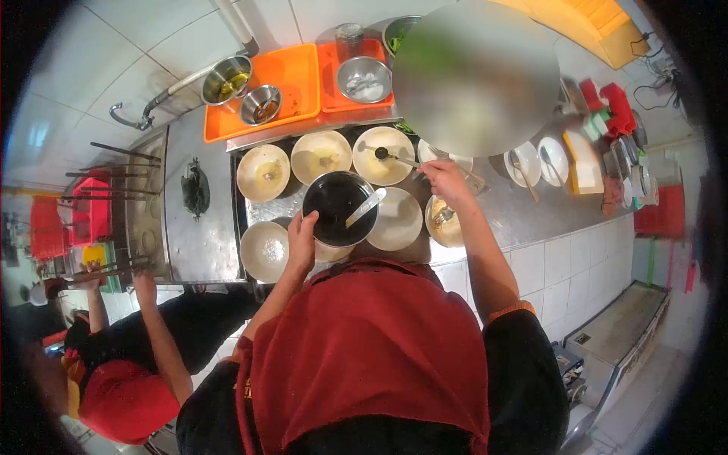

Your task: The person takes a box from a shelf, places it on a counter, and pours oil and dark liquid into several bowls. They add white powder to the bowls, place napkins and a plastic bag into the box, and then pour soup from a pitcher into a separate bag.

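Observation:
My left hand [302, 241] grips the rim of a metal bowl [322, 220] filled with dark liquid. A white spoon [368, 206] leans in that bowl. Between the fingers of my right hand [446, 182] is the handle of a small ladle [382, 153], its cup dark with liquid. The ladle is over a pale serving bowl [385, 173] at the back. Beside it stand two more pale bowls, one in the middle [321, 152] and one at left [262, 178], each with a little something in the bottom. Other pale bowls [398, 220] sit nearer me, one partly hidden.
Orange trays [296, 72] behind hold metal bowls, one with white powder [364, 82]. A dark leafy bundle [195, 189] lies on the steel counter to the left. At far left another person [129, 398] handles long sticks over a vat. Plates with utensils [523, 163] stand right.

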